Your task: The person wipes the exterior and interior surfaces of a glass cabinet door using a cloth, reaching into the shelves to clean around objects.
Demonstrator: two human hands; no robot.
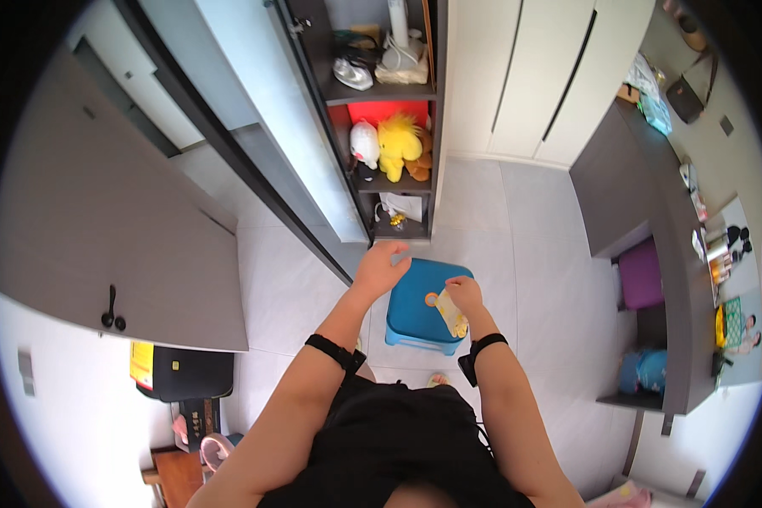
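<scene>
A blue plastic stool [422, 279] stands on the floor before me. My right hand [465, 293] is closed on a pale yellow patterned cloth or packet [449, 314], which hangs over the right side of the stool top. Just left of it, a small orange ring-shaped item [431, 299] rests on the stool. My left hand [381, 270] is raised near the stool's upper left corner, fingers apart and slightly curled, with nothing seen in it. Each forearm wears a black strap with a small device.
Beyond the stool is a dark shelf unit [394, 185] with plush toys, including a yellow one [397, 146]. A dark-framed glass panel edge [254, 178] runs at the left. At the right stands a dark desk [679, 267] with a purple box-like item [641, 275] under it.
</scene>
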